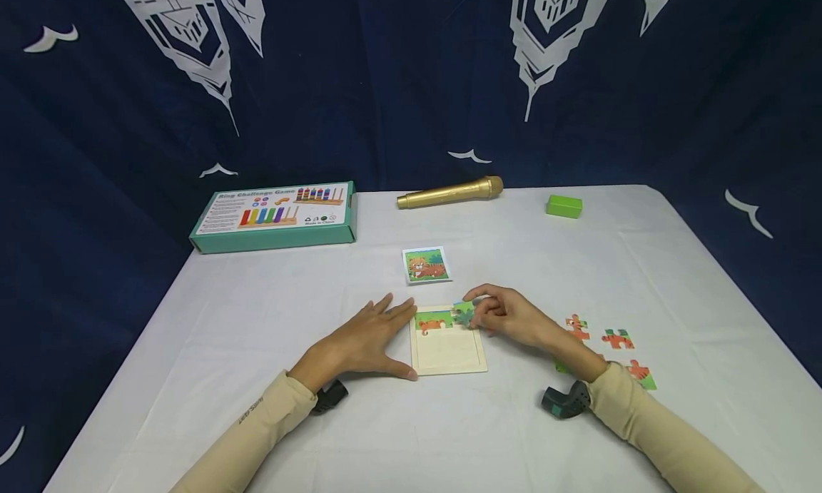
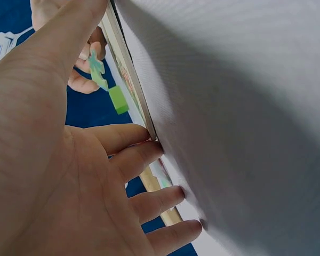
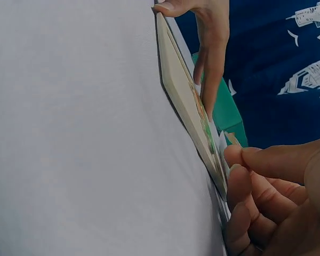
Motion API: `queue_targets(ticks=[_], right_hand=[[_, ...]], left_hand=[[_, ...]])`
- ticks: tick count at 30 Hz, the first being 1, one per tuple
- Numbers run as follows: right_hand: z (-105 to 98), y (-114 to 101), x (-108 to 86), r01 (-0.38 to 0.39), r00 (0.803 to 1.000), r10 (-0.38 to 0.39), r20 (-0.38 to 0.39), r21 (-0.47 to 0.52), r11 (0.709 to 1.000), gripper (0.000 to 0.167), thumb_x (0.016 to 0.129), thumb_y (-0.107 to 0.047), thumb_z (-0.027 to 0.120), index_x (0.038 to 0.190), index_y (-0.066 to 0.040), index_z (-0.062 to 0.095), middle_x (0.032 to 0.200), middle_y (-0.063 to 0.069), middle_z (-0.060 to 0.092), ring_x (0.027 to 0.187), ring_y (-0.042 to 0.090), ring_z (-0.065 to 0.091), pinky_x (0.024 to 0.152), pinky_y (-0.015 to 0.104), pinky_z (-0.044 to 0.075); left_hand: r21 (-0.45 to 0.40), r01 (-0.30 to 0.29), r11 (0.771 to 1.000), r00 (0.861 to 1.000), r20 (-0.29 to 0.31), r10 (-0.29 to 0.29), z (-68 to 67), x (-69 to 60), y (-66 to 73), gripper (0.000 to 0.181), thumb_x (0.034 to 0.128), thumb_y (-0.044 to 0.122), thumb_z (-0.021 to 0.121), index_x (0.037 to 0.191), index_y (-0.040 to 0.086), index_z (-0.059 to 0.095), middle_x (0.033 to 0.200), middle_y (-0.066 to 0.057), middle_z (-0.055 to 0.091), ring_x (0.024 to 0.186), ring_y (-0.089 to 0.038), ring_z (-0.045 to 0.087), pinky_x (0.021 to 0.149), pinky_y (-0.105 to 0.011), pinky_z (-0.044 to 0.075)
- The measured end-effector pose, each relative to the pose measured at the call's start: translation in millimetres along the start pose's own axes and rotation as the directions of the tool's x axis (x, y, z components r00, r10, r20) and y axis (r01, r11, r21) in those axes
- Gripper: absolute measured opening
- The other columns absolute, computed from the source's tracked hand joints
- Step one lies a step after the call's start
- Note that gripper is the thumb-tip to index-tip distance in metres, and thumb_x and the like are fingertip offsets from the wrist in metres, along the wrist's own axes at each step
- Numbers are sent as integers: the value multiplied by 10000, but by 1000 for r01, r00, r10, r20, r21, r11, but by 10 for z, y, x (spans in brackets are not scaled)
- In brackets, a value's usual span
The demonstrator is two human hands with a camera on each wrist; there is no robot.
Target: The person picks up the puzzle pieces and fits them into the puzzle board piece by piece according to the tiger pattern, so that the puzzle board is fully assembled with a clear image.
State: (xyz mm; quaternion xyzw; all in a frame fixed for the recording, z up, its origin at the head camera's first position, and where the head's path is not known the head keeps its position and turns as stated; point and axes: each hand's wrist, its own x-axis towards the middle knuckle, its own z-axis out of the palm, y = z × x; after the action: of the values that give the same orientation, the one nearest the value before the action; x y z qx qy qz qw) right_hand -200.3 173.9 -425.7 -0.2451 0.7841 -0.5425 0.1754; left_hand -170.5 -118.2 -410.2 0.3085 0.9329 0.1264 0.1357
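A pale wooden puzzle tray (image 1: 449,354) lies mid-table, with joined pieces (image 1: 433,322) along its upper left showing orange and green. My left hand (image 1: 372,339) is spread, its thumb and fingertips touching the tray's left edge; in the left wrist view the left hand (image 2: 101,181) has its fingers extended against that edge. Over the tray's upper right corner, my right hand (image 1: 514,318) pinches a green and blue puzzle piece (image 1: 463,312). The right wrist view shows the right hand (image 3: 272,197) with thumb and finger together on the piece (image 3: 232,138), mostly hidden there.
Loose puzzle pieces (image 1: 618,339) lie at the right, partly under the right forearm. A tiger picture card (image 1: 427,266) is behind the tray. Farther back are a green game box (image 1: 276,237), a gold microphone (image 1: 449,193) and a green block (image 1: 564,207).
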Motion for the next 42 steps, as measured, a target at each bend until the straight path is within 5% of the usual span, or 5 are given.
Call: queue_targets(ticks=[19,42], right_hand=[[82,-6,10,-32,998,28,-56,-75,997,350,844,96,561,1192,62,561,851,122,590,608,97,499,545,198,437],[130,-42,26,-38,996,20,-89,-198,979,272,878,-40,668,1140,22,628,790,46,572,555,62,435,500,176,367]], left_hand=[[-8,10,1000,1000,7,-10,-3,-6,20,1123,667,700,716,1516,105,282,1580,-20,230,1463,-334,108,1153,-540,160],[-11,12,1000,1000,5,-12,-5,-7,17,1124,666,703,714,1515,105,283,1580,-15,232,1462,-335,109,1156,-530,162]])
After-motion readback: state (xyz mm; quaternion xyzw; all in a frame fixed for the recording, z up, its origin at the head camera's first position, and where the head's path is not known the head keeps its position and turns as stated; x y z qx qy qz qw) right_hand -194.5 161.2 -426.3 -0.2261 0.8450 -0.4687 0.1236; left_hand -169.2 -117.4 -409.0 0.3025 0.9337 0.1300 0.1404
